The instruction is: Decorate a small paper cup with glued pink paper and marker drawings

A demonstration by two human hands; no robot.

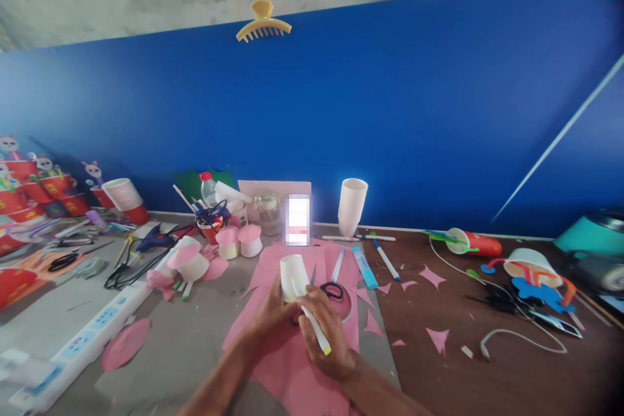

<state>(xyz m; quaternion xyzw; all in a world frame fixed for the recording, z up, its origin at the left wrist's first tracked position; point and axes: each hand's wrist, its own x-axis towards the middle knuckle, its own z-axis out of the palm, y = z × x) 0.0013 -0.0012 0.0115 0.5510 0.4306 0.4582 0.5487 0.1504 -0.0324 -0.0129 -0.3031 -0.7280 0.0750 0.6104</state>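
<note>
A small white paper cup (293, 277) sits low in the middle of the frame, tilted, its open mouth turned up and toward the camera. The left hand (273, 313) grips it from below and the side. A white marker (314, 329) with a yellow-green end lies slanted in the right hand (325, 333), its upper end touching the cup's wall, its coloured end pointing toward the lower right.

The cup (294, 277) at the left hand (271, 313) looks like matt white paper. The marker (314, 328) in the right hand (325, 338) is smooth plastic. Beneath lies soft, matt pink foam sheet (292, 364); at 3 o'clock the tabletop (511, 370) is dull brown wood.
</note>
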